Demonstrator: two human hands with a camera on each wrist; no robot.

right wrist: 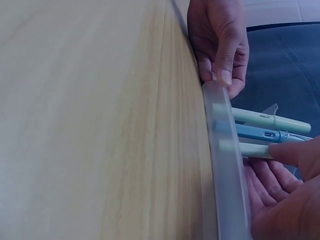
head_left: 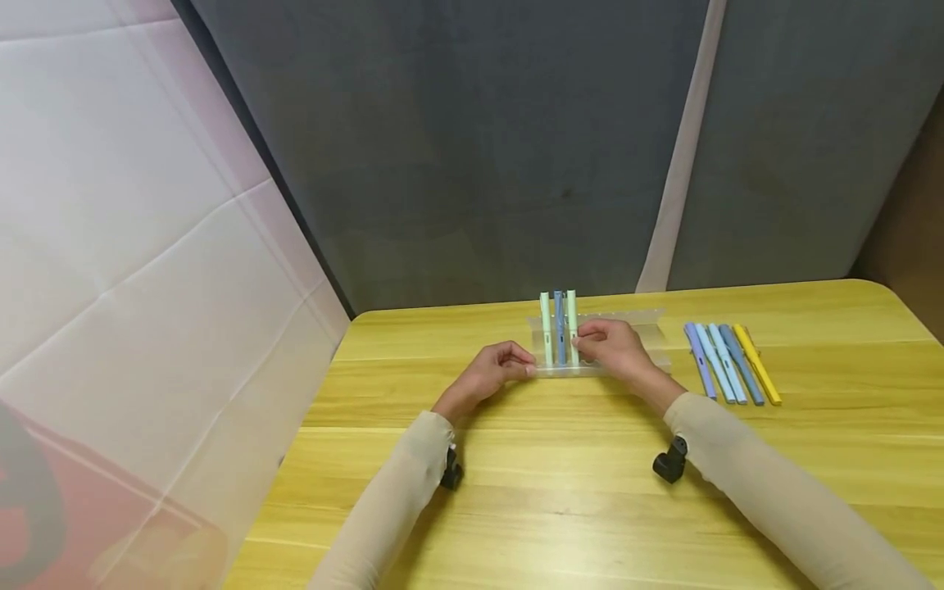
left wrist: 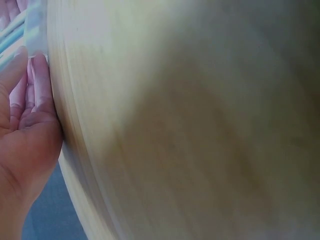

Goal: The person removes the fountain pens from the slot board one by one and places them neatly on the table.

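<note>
Clear plastic rack (head_left: 627, 344) sat mid-table; the right hand (head_left: 615, 348) pinched the third upright pen (head_left: 571, 326), loose pens (head_left: 726, 362) farther right. Left wrist: left hand (left wrist: 25, 120) touched the rack's end. Right wrist: the left hand's fingers (right wrist: 222, 50) gripped that end.

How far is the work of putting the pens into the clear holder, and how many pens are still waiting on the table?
Three pens stand in the clear holder: a green pen, a blue pen and a second green pen. The right hand pinches that last one, seemingly seating it, while the left hand steadies the holder's end. Five loose pens lie on the table to the right, untouched, and most of the holder looks unfilled.
</note>
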